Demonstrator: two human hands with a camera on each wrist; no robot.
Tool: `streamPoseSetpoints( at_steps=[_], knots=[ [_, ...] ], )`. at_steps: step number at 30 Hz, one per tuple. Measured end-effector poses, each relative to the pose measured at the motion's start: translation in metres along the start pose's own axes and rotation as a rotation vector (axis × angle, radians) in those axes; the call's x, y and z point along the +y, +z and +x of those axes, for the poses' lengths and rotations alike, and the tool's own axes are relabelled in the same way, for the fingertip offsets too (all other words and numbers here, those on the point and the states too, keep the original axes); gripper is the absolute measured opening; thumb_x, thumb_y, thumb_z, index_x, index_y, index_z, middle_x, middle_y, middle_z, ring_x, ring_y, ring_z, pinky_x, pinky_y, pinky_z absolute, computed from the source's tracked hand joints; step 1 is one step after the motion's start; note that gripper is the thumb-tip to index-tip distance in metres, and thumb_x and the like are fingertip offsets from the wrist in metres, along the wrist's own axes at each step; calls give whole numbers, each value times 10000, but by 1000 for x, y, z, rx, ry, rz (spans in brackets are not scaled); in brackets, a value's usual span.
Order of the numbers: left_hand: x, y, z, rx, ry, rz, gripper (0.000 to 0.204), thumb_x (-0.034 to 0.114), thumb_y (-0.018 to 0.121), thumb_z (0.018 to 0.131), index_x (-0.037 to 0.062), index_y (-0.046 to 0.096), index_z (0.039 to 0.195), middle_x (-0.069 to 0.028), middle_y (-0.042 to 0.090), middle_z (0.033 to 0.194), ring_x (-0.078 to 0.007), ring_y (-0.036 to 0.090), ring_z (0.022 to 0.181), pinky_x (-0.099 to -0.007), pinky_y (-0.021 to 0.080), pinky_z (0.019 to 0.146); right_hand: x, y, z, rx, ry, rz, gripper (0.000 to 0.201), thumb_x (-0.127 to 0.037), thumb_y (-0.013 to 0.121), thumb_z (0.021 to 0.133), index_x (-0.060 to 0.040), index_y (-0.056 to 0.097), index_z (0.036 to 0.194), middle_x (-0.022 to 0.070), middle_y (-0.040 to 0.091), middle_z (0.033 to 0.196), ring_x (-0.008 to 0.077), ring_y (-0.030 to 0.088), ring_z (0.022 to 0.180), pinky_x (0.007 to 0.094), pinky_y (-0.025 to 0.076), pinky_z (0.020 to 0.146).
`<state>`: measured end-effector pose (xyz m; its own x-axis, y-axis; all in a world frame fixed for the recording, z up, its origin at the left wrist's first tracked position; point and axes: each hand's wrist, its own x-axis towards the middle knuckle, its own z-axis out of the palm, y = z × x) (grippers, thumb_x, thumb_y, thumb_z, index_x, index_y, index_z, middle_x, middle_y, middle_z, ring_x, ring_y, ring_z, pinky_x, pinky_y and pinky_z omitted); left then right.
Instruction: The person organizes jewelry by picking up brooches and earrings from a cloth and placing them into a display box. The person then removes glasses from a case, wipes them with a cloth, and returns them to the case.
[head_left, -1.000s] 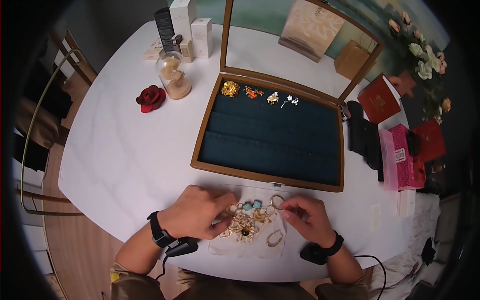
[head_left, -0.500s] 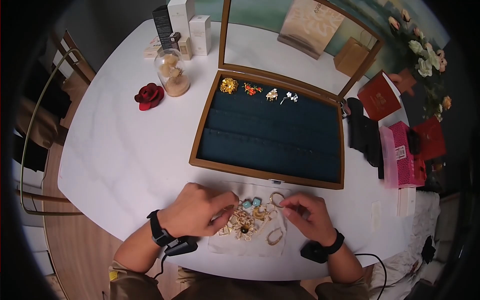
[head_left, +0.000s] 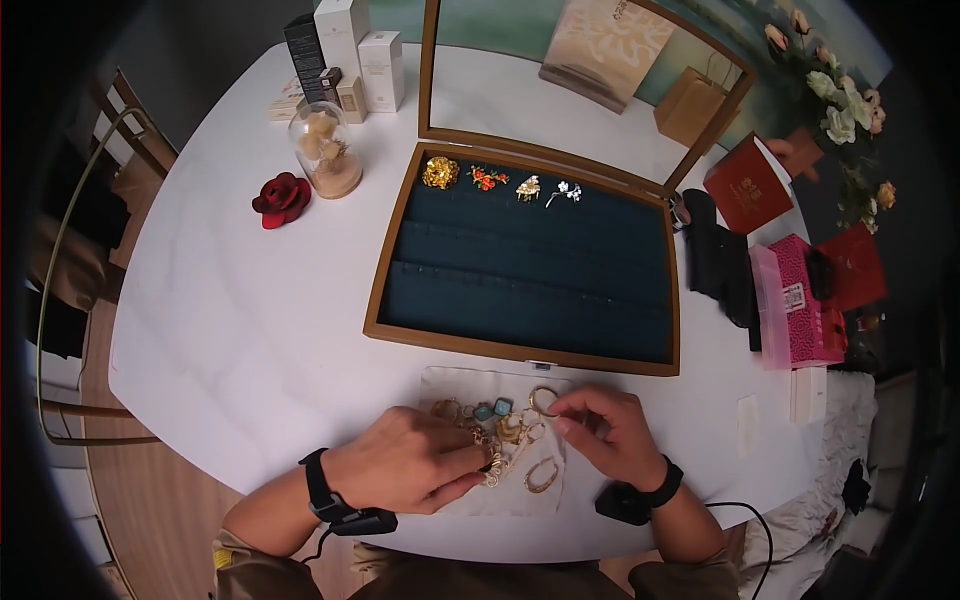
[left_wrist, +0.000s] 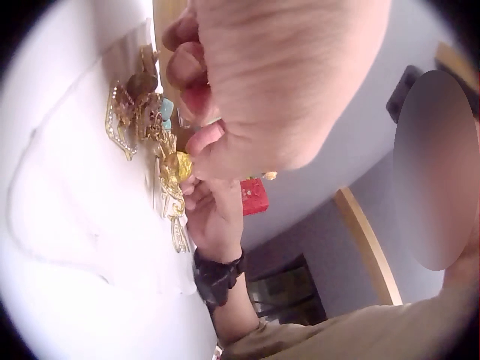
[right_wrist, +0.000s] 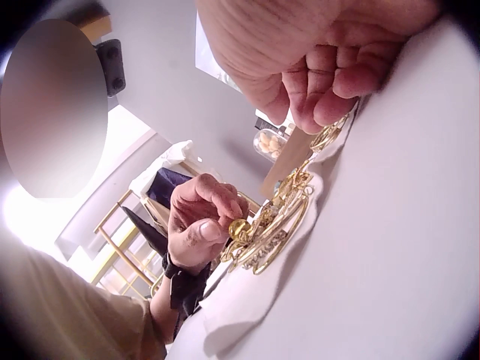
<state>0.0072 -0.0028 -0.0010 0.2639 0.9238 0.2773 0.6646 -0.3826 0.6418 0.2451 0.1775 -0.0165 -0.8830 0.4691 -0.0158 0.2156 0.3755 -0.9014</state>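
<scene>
The left hand (head_left: 410,462) bends over a heap of gold jewellery, its thumb and finger pinching a gold flower brooch (head_left: 492,472). Much of that brooch is hidden by the hand; its round centre (right_wrist: 238,229) shows at the fingertips in the right wrist view. To the right, loosely bent fingers of the right hand (head_left: 612,435) rest at a gold hoop earring (head_left: 532,401). Turquoise square earrings (head_left: 502,407) lie between the hands, and another gold hoop (head_left: 540,491) lies lower right. All sit on a pale cloth (head_left: 470,380).
Behind the cloth stands a wooden display case (head_left: 450,344) with its glass lid raised; several brooches, one a gold flower (head_left: 440,172), line its top row. A red fabric flower (head_left: 283,200) and a glass dome (head_left: 335,165) are left. Pink box (head_left: 795,300) at right.
The left hand has moved right and toward the body, from beside the flower brooch to over it, and now pinches it. The right hand stays by the hoop. The head view has shifted slightly.
</scene>
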Motion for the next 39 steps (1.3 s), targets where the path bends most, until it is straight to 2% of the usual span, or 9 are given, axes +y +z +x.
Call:
streamPoseSetpoints(
  at_steps=[7, 10, 13, 16, 18, 21, 24, 28, 39],
  knots=[
    [1, 2, 0, -4, 21, 12, 106, 125, 722, 875, 46, 668, 922, -81, 635, 774, -278, 661, 657, -404, 544, 587, 0, 1, 0, 4, -3, -13, 141, -113, 740, 950, -59, 723, 1080, 41, 723, 916, 123, 645, 697, 253, 489, 587],
    [8, -1, 4, 9, -34, 34, 81, 124, 766, 842, 88, 708, 887, -56, 681, 809, -241, 682, 676, -365, 556, 587, 1, 1, 0, 9, -26, -34, 141, -116, 741, 952, -57, 723, 1078, 44, 722, 910, 122, 642, 686, 254, 489, 580],
    [6, 5, 3, 36, 20, -25, 116, 115, 734, 840, 42, 650, 874, -78, 645, 804, -270, 669, 671, -401, 553, 595, 0, 1, 1, 5, -19, -31, 142, -119, 741, 954, -52, 722, 1078, 48, 722, 904, 123, 641, 681, 252, 493, 580],
    [-3, 14, -4, 12, 67, 46, 109, 126, 729, 863, 46, 663, 898, -78, 654, 815, -272, 676, 681, -401, 560, 607, 1, 2, 1, 36, -32, -33, 127, -116, 732, 962, -42, 725, 1065, 47, 719, 889, 108, 634, 675, 243, 491, 586],
    [-5, 14, -6, -41, 57, 60, 153, 166, 730, 890, 46, 683, 971, -82, 670, 853, -274, 687, 698, -402, 565, 616, 6, 3, 0, 111, 22, 24, 113, -114, 723, 970, -33, 728, 1049, 42, 713, 872, 90, 625, 671, 235, 487, 591],
    [6, 2, 0, -49, -36, 59, 248, 218, 750, 880, 33, 677, 1028, -87, 680, 888, -276, 697, 721, -399, 569, 627, 7, 3, 0, 119, 20, 31, 104, -110, 714, 976, -29, 730, 1039, 37, 708, 858, 78, 617, 669, 231, 483, 592],
    [7, -3, 1, -111, -38, 88, 336, 256, 770, 865, 18, 665, 1078, -94, 683, 923, -277, 703, 746, -394, 574, 640, 3, 1, 0, 78, 37, 23, 109, -80, 694, 985, 2, 716, 1054, 23, 698, 859, 55, 597, 732, 215, 469, 638],
    [7, 0, 0, -109, -20, 103, 366, 267, 775, 859, 5, 659, 1087, -99, 685, 937, -275, 706, 764, -389, 578, 651, 0, 0, 1, 63, 24, -5, 115, -88, 695, 987, 2, 715, 1055, 28, 703, 875, 61, 608, 736, 216, 470, 641],
    [7, 4, 0, -66, -3, 202, 233, 136, 729, 790, 18, 644, 971, -80, 657, 853, -252, 683, 708, -378, 567, 622, 0, 0, 2, 40, 45, 17, 121, -99, 700, 987, -6, 720, 1061, 32, 713, 903, 68, 621, 747, 216, 467, 631]
  ],
)
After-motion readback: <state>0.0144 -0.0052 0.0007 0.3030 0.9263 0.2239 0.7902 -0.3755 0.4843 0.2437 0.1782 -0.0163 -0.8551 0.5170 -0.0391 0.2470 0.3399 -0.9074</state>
